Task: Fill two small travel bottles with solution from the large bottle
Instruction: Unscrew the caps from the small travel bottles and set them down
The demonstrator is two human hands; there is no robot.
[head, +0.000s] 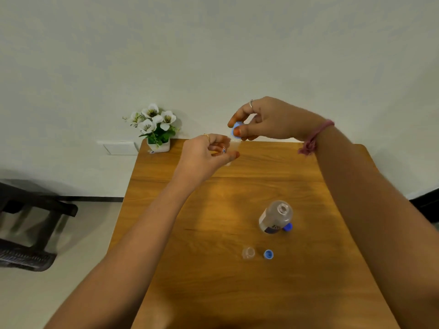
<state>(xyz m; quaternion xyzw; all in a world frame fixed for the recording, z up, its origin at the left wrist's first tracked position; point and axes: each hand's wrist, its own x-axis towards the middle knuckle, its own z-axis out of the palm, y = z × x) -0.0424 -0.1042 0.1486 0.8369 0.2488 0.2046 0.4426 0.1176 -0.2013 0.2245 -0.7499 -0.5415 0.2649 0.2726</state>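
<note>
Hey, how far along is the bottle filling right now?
In hand: the left hand holds one small clear travel bottle while the right hand pinches its blue cap at the top. Left: the second small clear bottle stands uncapped beside its loose blue cap; the large clear bottle stands open.

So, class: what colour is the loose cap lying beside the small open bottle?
Blue cap, seen in the head view.

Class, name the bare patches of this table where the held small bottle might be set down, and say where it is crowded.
Bare wood lies left of the open small bottle, across the table to its left edge, and between the flower pot and the large bottle. Crowded: near right, around the large bottle, both loose blue caps and the open small bottle.
</note>
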